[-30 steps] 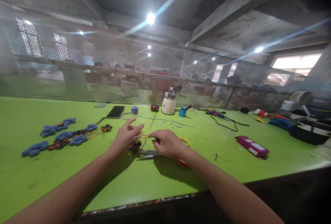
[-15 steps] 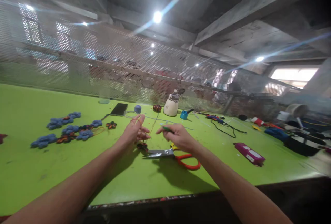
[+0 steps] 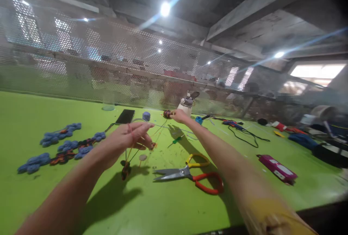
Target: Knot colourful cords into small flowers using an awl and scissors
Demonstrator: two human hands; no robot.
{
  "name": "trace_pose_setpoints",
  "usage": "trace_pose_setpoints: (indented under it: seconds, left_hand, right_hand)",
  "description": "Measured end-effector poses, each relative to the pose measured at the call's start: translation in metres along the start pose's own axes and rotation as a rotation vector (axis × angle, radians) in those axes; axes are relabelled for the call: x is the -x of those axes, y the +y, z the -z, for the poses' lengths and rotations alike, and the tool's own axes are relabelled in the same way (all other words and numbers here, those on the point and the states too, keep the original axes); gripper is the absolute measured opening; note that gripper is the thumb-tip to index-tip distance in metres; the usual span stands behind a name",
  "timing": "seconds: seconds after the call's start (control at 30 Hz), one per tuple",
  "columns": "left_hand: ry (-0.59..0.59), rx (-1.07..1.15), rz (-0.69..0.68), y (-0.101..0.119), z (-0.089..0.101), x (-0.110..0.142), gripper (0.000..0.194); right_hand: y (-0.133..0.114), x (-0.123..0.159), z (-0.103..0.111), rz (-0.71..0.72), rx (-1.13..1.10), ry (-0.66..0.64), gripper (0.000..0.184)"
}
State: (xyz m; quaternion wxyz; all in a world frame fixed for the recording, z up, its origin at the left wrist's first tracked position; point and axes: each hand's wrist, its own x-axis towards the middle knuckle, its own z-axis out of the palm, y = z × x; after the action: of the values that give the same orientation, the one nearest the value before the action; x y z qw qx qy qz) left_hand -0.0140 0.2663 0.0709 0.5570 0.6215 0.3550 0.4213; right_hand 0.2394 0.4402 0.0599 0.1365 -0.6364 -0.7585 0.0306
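The green counter (image 3: 81,209) lay below two busy hands.
The left hand (image 3: 129,137) gripped yarn (image 3: 163,125), likely keeping strands apart, a dark flower-like piece (image 3: 125,171) hanging below; the right hand (image 3: 179,116) touched the yarn ball (image 3: 166,114), its closure unclear. Half a second earlier it held the green-handled tool (image 3: 177,140), which now lay beyond the scissors (image 3: 186,172), probably freeing those fingers.

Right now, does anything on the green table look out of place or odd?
Mildly, yes. The scissors lie with blades parted, pointing towards the dark yarn piece below the left hand, a careless way to leave them. Behind the right hand, the white bottle has its dark lid apparently flipped up, as if left open.
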Motion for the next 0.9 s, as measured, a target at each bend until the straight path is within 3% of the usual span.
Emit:
trace_pose_setpoints:
  seconds: [0.1,0.2,0.37,0.5,0.6,0.7,0.8,0.9]
  left_hand:
    - [0.114,-0.198,0.024,-0.008,0.005,-0.004,0.053]
    - [0.184,-0.28,0.009,-0.014,0.009,-0.007,0.046]
    - [0.205,-0.303,0.032,-0.016,0.01,-0.01,0.042]
    - [0.246,-0.276,0.131,-0.019,0.007,-0.015,0.048]
    - [0.31,-0.204,0.157,-0.019,0.006,-0.018,0.058]
    - [0.332,-0.137,0.178,-0.016,0.002,-0.018,0.067]
    - [0.221,0.005,0.164,-0.015,-0.004,-0.016,0.064]
    - [0.079,0.155,0.108,-0.017,-0.012,-0.013,0.056]
  right_hand:
    - [-0.009,-0.04,-0.017,-0.075,0.061,0.024,0.031]
    - [-0.01,-0.059,-0.034,-0.134,0.097,0.029,0.032]
    - [-0.006,-0.062,-0.05,-0.15,0.066,0.051,0.033]
    - [-0.018,-0.052,-0.038,-0.062,-0.041,0.099,0.04]
    - [-0.041,-0.023,-0.019,0.084,-0.151,0.134,0.047]
    - [-0.065,0.031,-0.001,0.297,-0.251,0.13,0.05]
    - [-0.085,0.09,0.006,0.633,-0.387,0.15,0.047]
    - [-0.099,0.131,-0.001,0.623,-0.438,0.23,0.045]
